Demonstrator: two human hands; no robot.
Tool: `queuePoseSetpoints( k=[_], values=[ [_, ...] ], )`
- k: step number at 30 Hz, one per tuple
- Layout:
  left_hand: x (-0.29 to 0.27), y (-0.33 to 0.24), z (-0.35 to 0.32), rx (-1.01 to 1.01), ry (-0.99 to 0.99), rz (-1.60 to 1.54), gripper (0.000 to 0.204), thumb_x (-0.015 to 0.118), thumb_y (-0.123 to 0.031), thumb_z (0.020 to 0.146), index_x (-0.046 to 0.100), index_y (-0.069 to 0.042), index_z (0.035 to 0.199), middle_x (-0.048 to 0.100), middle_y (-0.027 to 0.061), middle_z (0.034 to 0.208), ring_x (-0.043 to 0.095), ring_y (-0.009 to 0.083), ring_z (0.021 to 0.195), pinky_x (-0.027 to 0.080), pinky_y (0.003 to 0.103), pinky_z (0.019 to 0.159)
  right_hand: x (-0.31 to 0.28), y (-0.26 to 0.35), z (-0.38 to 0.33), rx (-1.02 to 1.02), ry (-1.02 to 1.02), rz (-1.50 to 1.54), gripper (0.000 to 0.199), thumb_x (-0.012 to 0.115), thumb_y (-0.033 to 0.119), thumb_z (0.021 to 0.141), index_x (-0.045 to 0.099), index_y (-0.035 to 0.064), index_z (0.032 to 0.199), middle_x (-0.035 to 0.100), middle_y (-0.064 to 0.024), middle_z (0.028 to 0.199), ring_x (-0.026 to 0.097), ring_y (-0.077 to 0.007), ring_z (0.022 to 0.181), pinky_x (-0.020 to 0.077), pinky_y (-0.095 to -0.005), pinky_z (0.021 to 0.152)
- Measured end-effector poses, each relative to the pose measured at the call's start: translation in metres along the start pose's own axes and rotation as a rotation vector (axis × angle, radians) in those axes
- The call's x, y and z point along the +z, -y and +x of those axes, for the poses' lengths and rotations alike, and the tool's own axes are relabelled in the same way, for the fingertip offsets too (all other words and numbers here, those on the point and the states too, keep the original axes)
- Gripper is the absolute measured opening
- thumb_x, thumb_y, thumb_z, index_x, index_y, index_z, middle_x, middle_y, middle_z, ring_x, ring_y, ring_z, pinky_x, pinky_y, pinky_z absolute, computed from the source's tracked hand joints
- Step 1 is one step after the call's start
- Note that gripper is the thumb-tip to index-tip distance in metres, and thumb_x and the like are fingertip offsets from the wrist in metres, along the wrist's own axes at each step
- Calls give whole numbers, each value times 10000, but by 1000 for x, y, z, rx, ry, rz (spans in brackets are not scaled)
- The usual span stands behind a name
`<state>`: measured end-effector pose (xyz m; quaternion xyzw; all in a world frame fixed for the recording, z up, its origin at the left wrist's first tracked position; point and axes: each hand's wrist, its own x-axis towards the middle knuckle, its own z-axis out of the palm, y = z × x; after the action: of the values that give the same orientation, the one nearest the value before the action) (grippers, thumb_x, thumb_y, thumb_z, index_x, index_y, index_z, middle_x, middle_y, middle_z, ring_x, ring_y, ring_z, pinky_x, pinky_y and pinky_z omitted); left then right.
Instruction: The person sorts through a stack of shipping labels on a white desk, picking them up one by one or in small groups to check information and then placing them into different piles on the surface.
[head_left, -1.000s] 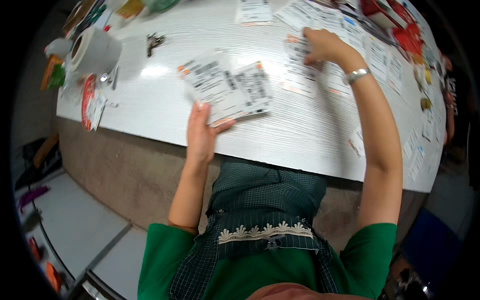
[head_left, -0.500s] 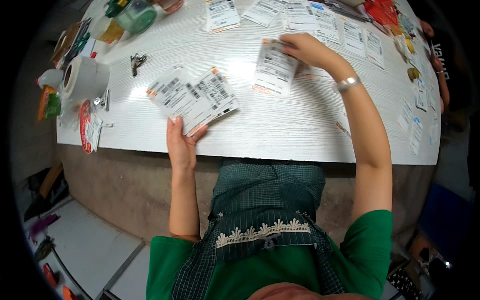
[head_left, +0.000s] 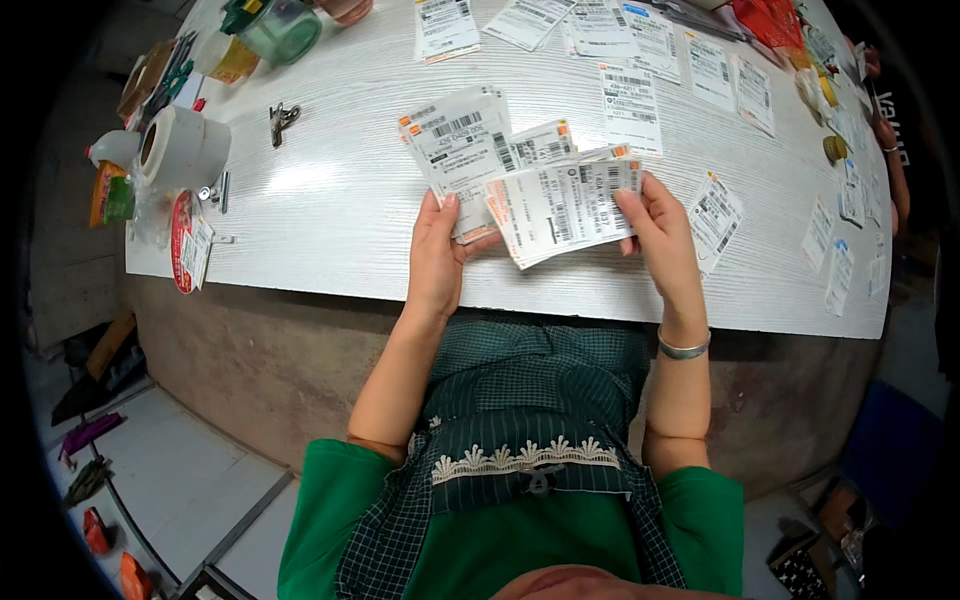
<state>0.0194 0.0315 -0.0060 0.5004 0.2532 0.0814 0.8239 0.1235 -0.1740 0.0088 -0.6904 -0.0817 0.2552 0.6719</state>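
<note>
Fanned white shipping labels (head_left: pixel 455 135) with barcodes and orange corners are gripped at their lower end by my left hand (head_left: pixel 437 250), thumb on top. My right hand (head_left: pixel 660 235) pinches the right end of another label stack (head_left: pixel 565 208), turned sideways and overlapping the left bunch. Both stacks are held above the front of the white table (head_left: pixel 330 230). Just right of my right hand lies a small label pile (head_left: pixel 714 222). A further label (head_left: pixel 631 108) lies beyond the held stacks.
More label piles (head_left: pixel 600 28) line the far side and the right end. At left stand a paper roll (head_left: pixel 190 145), a metal clip (head_left: pixel 283 122), a red oval packet (head_left: pixel 184 240) and a green-tinted jar (head_left: pixel 275 35). A person's arm (head_left: pixel 890 170) shows at the right edge.
My right hand has come back toward me with its label stack, now turned sideways against the left bunch. My left hand has moved right and up. Another label now shows where the right hand was.
</note>
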Motion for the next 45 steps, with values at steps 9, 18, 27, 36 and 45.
queuePoseSetpoints(
  k=[9,18,27,36,45],
  values=[
    [29,15,5,-91,-17,-36,389,350,-191,976,321,-3,1315,529,133,1183,598,174,983,541,297,785,14,-4,3,-38,-146,-235,209,512,197,925,563,0,970,568,-48,587,522,-92,440,402,-229,423],
    [14,5,13,-6,-54,25,369,370,-138,964,302,-36,1312,538,150,1171,627,194,948,604,303,641,-22,2,62,-67,-130,-677,211,517,230,886,614,56,953,648,-129,848,621,-272,758,483,-356,692],
    [5,-4,19,35,-132,46,360,371,-153,963,307,-40,1299,539,151,1158,616,203,963,610,306,631,-74,32,174,-282,66,-1470,347,706,172,714,576,67,1019,595,-87,1002,550,-255,980,467,-351,822],
    [2,-6,16,33,-102,47,372,380,-175,958,307,-45,1299,532,154,1171,611,202,975,597,307,653,-81,41,156,-245,180,-1161,191,569,168,856,598,18,970,619,-122,892,566,-241,831,444,-340,759],
    [26,15,1,-126,141,78,368,391,-188,959,345,-47,1295,542,136,1172,616,218,971,593,331,698,-6,87,61,-470,403,-988,179,598,196,832,610,29,895,630,-153,751,609,-298,691,469,-376,639]
  ],
)
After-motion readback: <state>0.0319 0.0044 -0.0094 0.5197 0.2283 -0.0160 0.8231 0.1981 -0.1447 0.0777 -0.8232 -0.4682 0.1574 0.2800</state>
